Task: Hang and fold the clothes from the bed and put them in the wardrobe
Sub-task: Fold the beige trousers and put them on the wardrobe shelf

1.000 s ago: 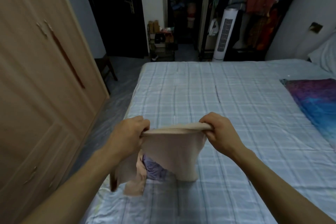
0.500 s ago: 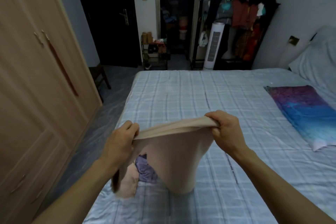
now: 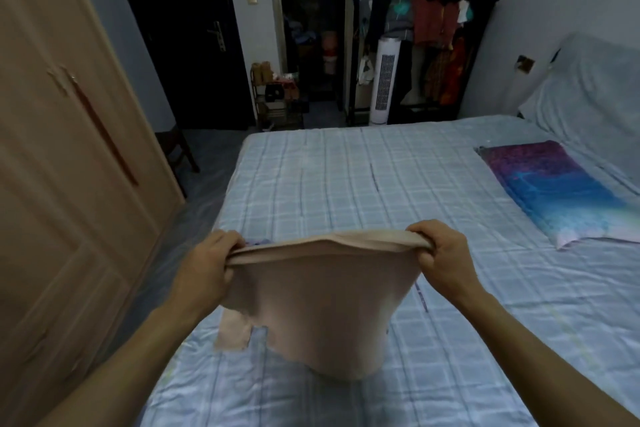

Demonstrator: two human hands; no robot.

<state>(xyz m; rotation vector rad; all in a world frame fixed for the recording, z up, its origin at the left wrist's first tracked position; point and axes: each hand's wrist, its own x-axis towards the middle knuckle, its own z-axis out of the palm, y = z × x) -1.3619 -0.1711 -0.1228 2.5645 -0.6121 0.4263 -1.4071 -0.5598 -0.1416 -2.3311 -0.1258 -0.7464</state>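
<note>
A beige garment (image 3: 322,302) hangs over the near part of the bed (image 3: 346,184), whose sheet is pale blue plaid. The wardrobe (image 3: 69,184) stands closed on the left; a purple-blue pillow (image 3: 554,191) lies right. The left hand (image 3: 204,274) and right hand (image 3: 446,260) each pinch a top corner, forearms outstretched.

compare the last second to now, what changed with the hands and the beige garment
Both hands, left and right, have drawn apart, stretching the top edge of the beige fabric garment wider and flatter. It now hides most of the purple cloth behind it, which only peeks over the edge by the left hand. Both hands keep their grip on the corners; the garment's lower end still rests on the blue checked bed sheet.
</note>
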